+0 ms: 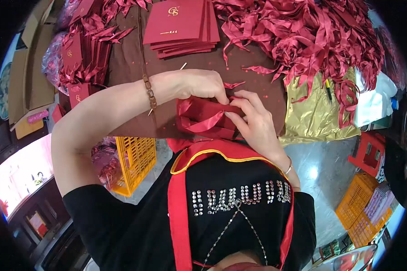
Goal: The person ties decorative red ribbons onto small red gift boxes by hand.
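Note:
My left hand point(199, 85) and my right hand point(254, 123) meet over a dark red folded card point(203, 118) at the near edge of the brown table point(131, 67). Both hands pinch a red satin ribbon point(199, 127) that loops across the card. The left fingertips grip the ribbon at the card's top edge. The right thumb and fingers hold it just to the right. A bracelet sits on my left wrist, a thin bangle on my right.
A stack of red cards with gold logos point(181, 25) lies farther back. A big pile of cut red ribbons point(312, 36) fills the back right, above a gold foil sheet point(316, 113). More ribboned cards point(79, 61) lie at the left. Yellow crates point(135, 158) point(359, 203) stand on the floor.

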Motion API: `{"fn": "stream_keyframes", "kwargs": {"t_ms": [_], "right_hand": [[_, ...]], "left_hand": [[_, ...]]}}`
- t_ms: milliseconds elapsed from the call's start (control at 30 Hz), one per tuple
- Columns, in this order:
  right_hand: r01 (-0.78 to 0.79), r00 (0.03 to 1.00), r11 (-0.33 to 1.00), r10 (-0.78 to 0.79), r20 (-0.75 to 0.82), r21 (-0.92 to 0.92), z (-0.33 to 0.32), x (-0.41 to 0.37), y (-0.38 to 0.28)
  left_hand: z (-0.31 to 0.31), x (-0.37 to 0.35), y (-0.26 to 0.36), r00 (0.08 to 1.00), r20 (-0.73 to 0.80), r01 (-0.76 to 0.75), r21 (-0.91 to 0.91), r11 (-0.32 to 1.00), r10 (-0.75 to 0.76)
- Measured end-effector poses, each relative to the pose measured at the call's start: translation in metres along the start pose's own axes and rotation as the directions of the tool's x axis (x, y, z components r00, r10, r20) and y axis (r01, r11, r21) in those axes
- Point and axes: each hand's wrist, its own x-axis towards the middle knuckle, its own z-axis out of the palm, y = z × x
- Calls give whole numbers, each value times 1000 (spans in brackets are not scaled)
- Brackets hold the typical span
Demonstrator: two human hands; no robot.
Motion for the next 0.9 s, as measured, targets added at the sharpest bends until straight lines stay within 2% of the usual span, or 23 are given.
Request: {"fn": "stream_keyframes", "kwargs": {"t_ms": [67, 167, 233, 367, 433, 567, 633, 767, 833, 867, 900], "right_hand": [[23, 1000, 1000, -23, 7, -12, -2, 0, -1], [-2, 997, 999, -2, 81, 50, -8, 2, -3], [-13, 995, 993, 1, 103, 121, -10, 4, -2], [10, 991, 994, -25, 133, 109, -10, 6, -1], [-28, 989, 992, 9, 150, 126, -9, 8, -2], [-19, 984, 984, -13, 176, 179, -7, 12, 11], [-72, 973, 965, 12, 232, 251, -8, 15, 17], [-55, 959, 964, -21, 283, 259, -8, 22, 33], [-171, 915, 908, 3, 402, 383, -10, 26, 38], [-171, 916, 909, 5, 402, 380, -11, 27, 36], [-96, 918, 942, -41, 393, 322, -12, 29, 32]], "left_hand": [[0, 1, -1, 999, 42, 0, 44, 999, -1], [4, -2, 5, 994, 81, 76, -62, 995, -71], [5, -9, 15, 993, 31, 115, -68, 991, -113], [8, -2, 2, 997, -9, 75, -41, 996, -76], [13, -2, 1, 981, -159, 113, 11, 994, -110], [19, 4, -4, 954, -283, 133, 100, 986, -100], [25, 1, 1, 913, -401, 156, 162, 974, -79], [27, 3, 0, 895, -443, 180, 248, 952, -54], [24, 5, -4, 912, -410, 143, 265, 954, -22], [22, 5, -7, 912, -410, 140, 265, 954, -20], [20, 2, -7, 927, -374, 87, 284, 955, 27]]}}
